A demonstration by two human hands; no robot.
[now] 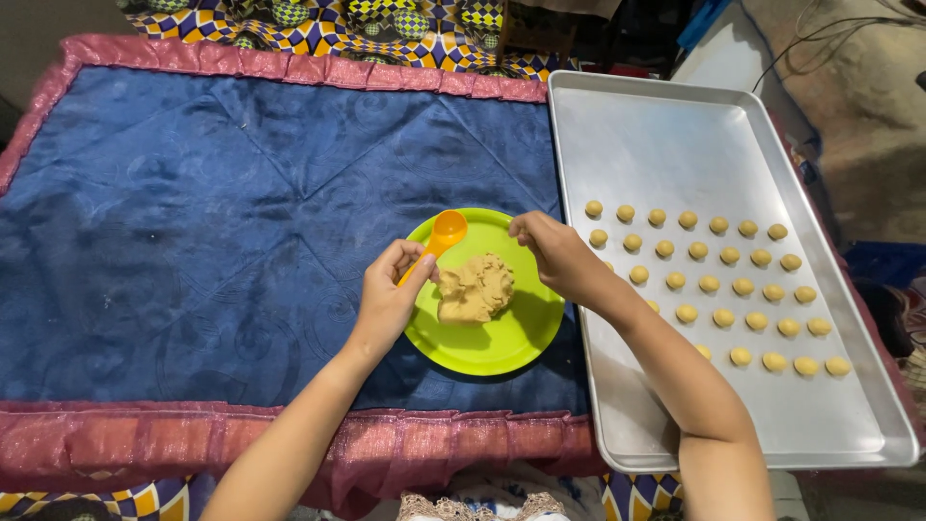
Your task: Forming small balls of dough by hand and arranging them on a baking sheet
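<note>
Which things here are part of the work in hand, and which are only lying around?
In use:
left hand holding orange spoon
right hand
dough lump
green plate
metal tray
small dough balls

Only lying around:
blue cloth
patterned fabric

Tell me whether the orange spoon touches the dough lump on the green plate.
Apart. The head view shows bare plate between the orange spoon and the dough lump.

a blue cloth (222, 203) with a pink ruffled border covers the surface. a patterned fabric (386, 24) in yellow, purple and green lies beyond its far edge.
</note>
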